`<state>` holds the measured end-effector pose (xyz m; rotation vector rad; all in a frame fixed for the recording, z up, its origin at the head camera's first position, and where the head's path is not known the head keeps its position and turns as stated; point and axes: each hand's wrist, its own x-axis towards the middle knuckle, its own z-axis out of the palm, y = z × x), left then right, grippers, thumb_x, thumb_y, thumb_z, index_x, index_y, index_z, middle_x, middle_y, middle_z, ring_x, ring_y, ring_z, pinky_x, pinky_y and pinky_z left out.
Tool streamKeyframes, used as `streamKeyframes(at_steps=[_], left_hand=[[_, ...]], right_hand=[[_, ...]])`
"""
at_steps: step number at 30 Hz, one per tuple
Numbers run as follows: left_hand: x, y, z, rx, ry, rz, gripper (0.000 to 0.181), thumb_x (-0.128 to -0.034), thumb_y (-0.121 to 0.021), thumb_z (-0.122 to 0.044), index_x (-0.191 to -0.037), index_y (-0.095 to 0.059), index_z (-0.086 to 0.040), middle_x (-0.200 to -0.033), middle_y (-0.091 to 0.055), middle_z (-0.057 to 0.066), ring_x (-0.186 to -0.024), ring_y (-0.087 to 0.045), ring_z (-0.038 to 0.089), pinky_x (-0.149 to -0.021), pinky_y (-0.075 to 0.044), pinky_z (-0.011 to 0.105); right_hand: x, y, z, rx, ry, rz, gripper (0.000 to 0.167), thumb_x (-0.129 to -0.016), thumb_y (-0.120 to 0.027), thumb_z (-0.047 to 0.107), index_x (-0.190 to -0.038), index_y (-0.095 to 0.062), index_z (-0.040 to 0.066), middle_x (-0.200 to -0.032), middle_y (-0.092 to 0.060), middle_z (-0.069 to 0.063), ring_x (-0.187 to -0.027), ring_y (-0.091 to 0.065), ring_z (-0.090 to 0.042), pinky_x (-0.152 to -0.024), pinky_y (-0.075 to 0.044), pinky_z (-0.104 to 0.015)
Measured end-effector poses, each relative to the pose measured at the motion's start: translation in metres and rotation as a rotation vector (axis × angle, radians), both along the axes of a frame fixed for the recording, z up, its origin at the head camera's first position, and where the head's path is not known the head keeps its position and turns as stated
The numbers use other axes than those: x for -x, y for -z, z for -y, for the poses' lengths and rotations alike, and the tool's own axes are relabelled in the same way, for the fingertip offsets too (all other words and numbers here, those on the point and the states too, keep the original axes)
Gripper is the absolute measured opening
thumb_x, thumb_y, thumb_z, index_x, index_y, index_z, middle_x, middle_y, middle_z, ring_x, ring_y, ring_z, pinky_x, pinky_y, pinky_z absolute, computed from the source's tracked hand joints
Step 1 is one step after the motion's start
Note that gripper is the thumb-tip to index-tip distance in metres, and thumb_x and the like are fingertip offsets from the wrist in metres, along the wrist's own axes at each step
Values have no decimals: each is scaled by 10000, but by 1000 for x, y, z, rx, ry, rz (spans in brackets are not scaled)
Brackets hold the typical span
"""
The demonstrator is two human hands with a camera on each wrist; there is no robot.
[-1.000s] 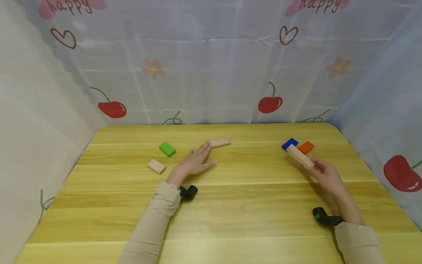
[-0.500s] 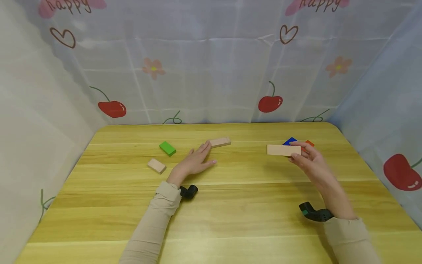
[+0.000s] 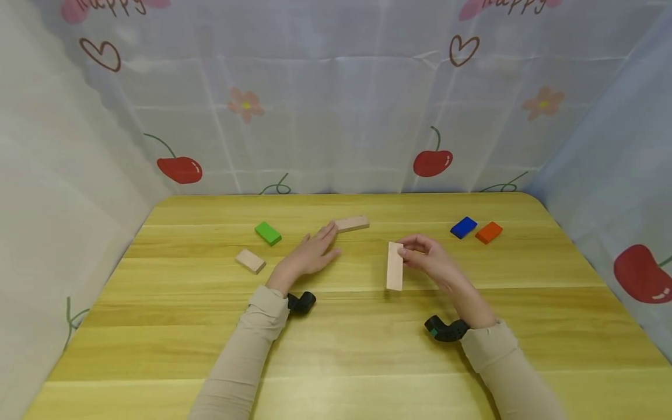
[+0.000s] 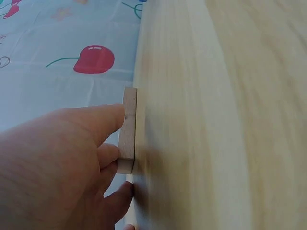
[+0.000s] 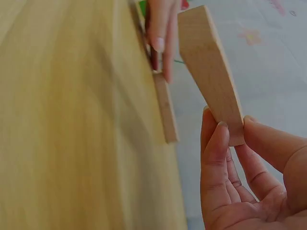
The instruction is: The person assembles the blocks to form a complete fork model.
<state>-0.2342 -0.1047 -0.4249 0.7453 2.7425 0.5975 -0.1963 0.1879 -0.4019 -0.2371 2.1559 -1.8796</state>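
My right hand [image 3: 433,262] pinches a long plain wooden block [image 3: 395,266] by its far end, between thumb and fingers. The block is off the table, its free end toward me. In the right wrist view the same wooden block [image 5: 211,72] stands tilted above the fingertips. My left hand [image 3: 308,256] lies on the table with fingers straight. Its fingertips are at the left end of a second long wooden block [image 3: 353,223], which lies flat. In the left wrist view the thumb hides part of that second block [image 4: 128,129].
On the left of the wooden table [image 3: 336,350] lie a green block [image 3: 268,233] and a short wooden block [image 3: 250,261]. A blue block [image 3: 464,227] and an orange block [image 3: 489,233] lie close together at the far right. A printed curtain [image 3: 336,128] hangs behind the table.
My right hand has carried the long wooden block leftward from near the blue and orange blocks, turning it so its free end points toward me. The left hand has stayed in place.
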Motion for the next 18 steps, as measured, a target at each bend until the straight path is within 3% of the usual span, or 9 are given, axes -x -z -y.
streamKeyframes(at_steps=[10,18], left_hand=[[-1,0,0,-3,0,-5,633,-1025,-356,-362,-1505,-70,-65,-1549,-3,54,-1398,-45,199,-1101,-34,484],[-1,-1,0,3,-4,3,633,-1024,-345,-375,-1508,-57,-85,-1548,15,31,-1398,-34,183,-1104,-23,471]], right_hand=[[7,20,36,-81,-63,27,279,-929,-598,76,-1150,-546,-85,-978,-565,-142,-830,-585,-195,-753,-529,-344],[10,22,46,-244,-45,-121,234,-940,-584,89,-1107,-581,-74,-886,-604,-124,-769,-601,-232,-661,-528,-335]])
